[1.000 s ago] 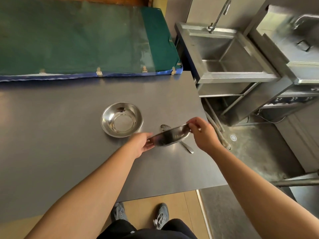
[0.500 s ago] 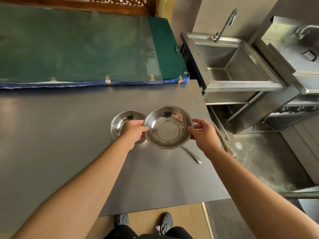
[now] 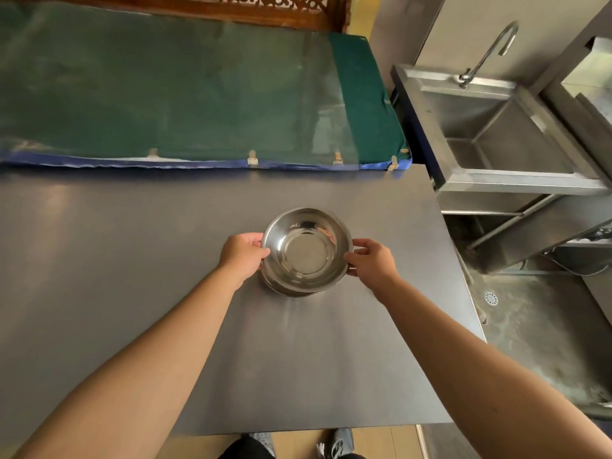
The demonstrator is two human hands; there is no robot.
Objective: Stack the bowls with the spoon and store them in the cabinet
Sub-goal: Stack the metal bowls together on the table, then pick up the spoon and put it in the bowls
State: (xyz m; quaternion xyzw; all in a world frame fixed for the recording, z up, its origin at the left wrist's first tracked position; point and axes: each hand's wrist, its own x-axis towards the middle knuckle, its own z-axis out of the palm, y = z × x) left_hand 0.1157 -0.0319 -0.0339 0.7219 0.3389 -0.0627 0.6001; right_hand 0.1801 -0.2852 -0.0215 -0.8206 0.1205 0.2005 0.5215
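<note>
While both hands grip opposite edges of the top steel bowl (image 3: 308, 248), the stacking step looks nearly done: this bowl sits nested in a second steel bowl (image 3: 291, 290), of which only a sliver of rim shows beneath its near edge. The left hand (image 3: 243, 255) pinches the rim on the left side with thumb and fingers, and the right hand (image 3: 372, 261) holds the rim on the right side in the same way. The pair rests near the middle of the grey surface (image 3: 132, 260), towards its right half. No spoon is visible; whether it lies hidden under the stack or out of sight, I cannot tell, so that part of the task is unconfirmed. Nothing that is clearly the cabinet shows either; only a steel sink (image 3: 496, 134) with a tap (image 3: 486, 51) stands to the right. By my judgement, adding the spoon and carrying the stack to storage remain.
</note>
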